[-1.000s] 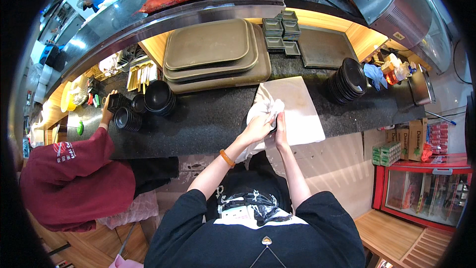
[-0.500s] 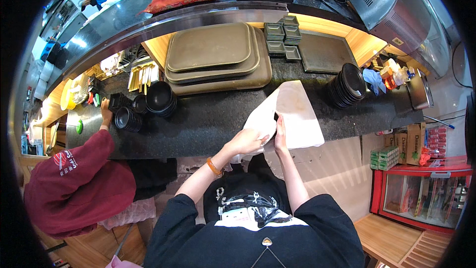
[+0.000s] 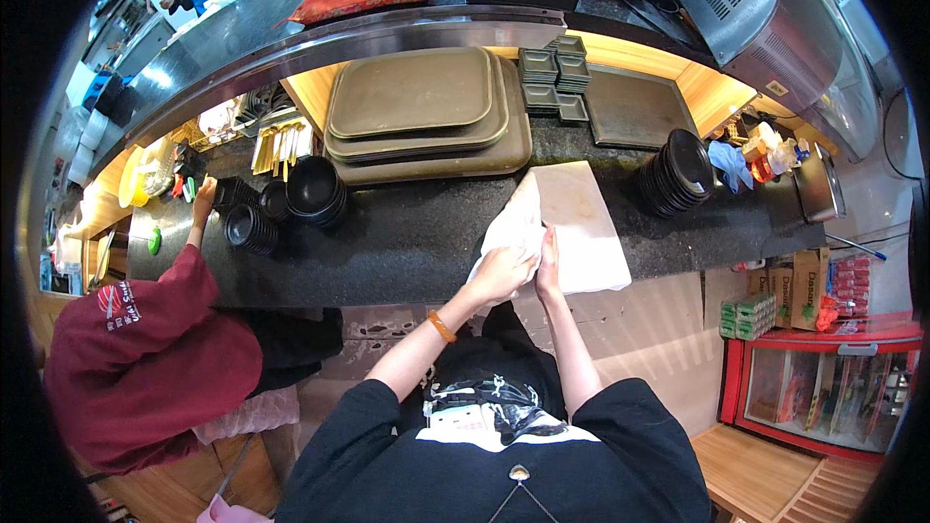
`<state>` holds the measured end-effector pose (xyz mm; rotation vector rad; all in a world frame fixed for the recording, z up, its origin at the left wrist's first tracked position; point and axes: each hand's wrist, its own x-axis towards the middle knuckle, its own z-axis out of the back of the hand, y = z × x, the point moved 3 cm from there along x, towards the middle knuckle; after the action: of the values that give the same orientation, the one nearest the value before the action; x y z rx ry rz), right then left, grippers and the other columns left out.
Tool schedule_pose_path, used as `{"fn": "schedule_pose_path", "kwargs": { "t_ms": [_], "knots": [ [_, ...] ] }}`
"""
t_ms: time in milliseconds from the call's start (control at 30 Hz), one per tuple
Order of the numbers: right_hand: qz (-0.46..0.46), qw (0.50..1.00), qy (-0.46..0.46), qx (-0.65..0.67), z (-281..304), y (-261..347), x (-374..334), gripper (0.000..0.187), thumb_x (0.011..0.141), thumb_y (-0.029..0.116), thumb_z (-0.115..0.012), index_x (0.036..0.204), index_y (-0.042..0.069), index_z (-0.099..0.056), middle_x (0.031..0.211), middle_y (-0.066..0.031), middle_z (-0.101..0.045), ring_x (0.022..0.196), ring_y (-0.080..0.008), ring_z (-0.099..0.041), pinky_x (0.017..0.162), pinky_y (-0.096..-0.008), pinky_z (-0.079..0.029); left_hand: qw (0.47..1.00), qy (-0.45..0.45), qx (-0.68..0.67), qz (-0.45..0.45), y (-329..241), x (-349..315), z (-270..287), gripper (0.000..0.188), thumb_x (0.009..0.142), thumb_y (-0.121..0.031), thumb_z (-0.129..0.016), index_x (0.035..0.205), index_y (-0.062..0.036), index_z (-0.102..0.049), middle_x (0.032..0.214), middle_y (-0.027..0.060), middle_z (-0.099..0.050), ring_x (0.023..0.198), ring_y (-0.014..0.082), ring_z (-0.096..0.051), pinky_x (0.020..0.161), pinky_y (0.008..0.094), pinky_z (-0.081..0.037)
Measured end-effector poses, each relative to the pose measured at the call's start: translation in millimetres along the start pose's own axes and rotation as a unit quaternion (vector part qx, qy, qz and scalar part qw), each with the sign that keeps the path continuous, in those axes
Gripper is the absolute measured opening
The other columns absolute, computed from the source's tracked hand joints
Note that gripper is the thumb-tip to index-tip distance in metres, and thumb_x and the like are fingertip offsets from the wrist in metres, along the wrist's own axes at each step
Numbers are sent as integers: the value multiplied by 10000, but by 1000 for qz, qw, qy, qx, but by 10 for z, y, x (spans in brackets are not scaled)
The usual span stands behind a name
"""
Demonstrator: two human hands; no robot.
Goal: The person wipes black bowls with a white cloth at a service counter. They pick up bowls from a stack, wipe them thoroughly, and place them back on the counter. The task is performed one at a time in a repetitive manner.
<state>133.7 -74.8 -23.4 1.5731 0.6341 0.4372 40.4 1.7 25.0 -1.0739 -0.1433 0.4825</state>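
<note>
A large white cloth (image 3: 586, 218) lies partly spread over the front edge of the dark counter, straight ahead of me. My left hand (image 3: 506, 271) is closed around a bunched fold of it. Close beside that, my right hand (image 3: 548, 263) presses against the cloth from the right, thumb up and fingers curled behind. Whether something lies inside the folds between my hands is hidden. Right of the cloth stands a tall stack of black round dishes (image 3: 676, 174).
Brown trays (image 3: 412, 92) are piled at the back, beside stacked small square dishes (image 3: 554, 73) and a flat dark tray (image 3: 641, 108). A co-worker in a maroon top (image 3: 160, 363) reaches toward black bowls (image 3: 315, 189) on the left. A red-framed glass cabinet (image 3: 823, 387) stands right.
My left hand has moved slightly right and up, closer to my right hand, bunching the cloth's left part. The dark gap seen between my hands is now covered.
</note>
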Motion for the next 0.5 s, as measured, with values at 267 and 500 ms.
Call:
{"fn": "schedule_pose_path", "kwargs": {
  "t_ms": [267,500],
  "knots": [
    [-47,995,-50,71,-58,152,-37,622,926,533,-345,1276,22,-409,1234,-127,-490,1182,-211,-439,1004,-328,-331,917,-90,-369,119,800,-84,659,363,919,-285,-419,1019,4,-615,912,91,-662,829,241,-635,761,353,-494],
    [-12,978,-37,204,93,499,-123,540,930,525,-330,1205,82,-470,1093,-78,-576,952,-182,-602,725,-300,-535,567,-218,-784,126,944,-404,756,482,975,-337,-262,1343,-31,-327,1363,160,-394,1255,327,-375,1065,491,-262]
  ]
}}
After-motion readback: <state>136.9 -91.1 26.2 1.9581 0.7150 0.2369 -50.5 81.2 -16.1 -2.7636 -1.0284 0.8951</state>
